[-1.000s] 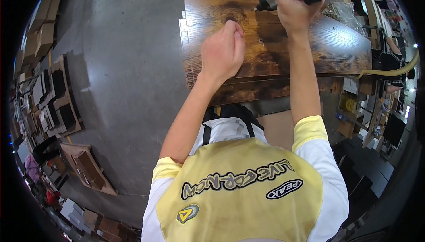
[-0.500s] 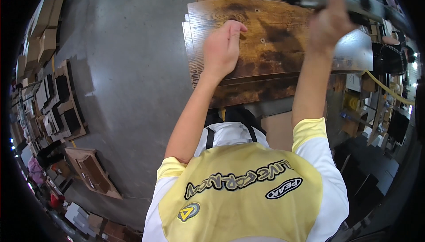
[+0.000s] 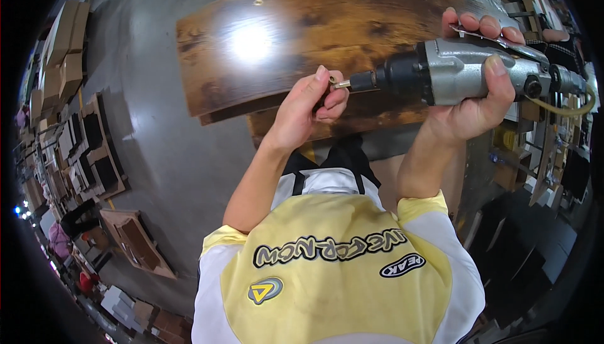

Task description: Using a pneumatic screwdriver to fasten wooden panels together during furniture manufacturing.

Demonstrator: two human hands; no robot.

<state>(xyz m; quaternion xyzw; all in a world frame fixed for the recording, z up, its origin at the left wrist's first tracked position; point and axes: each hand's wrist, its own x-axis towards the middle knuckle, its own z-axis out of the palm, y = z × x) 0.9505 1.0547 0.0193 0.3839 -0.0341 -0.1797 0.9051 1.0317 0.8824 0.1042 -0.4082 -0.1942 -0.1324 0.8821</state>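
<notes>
Right hand point(image 3: 481, 101) wraps the pneumatic screwdriver point(image 3: 465, 76), axis horizontal, bit pointing left into left hand point(image 3: 308, 108), whose fingertips pinch its tip.

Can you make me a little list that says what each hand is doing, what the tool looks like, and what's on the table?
left hand: fingertips pinch something small at the tip of the tool's bit; what it is cannot be told
right hand: wrapped around the power driver
power driver: grey metal body, black nose, lying sideways, bit pointing at the left hand
hose: yellowish, runs from the driver's back end
wooden panel: dark brown, shiny, on top of others
floor: grey
</notes>
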